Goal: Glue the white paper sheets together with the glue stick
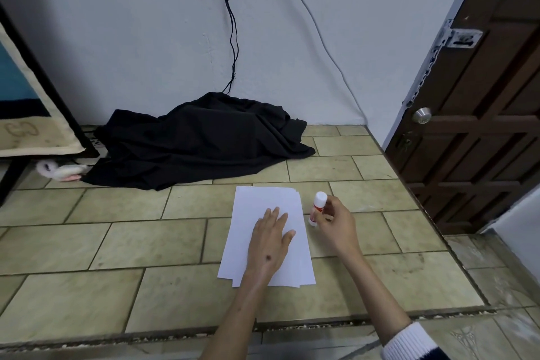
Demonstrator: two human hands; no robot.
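Beige tile floor [146, 237] meets a white wall [131, 23] at twelve o'clock. Black cloth [198, 143] heaped below hanging cables [232, 38] (black ones). Brown door [482, 114] at two o'clock.

Your left hand [270, 238] and forearm are bare, with a small dark mole on the back of the hand, well behind the fingers. Your right hand [336, 223] is bare too; far back from its fingers sits a white ribbed cuff [407, 340] on a dark navy sleeve.
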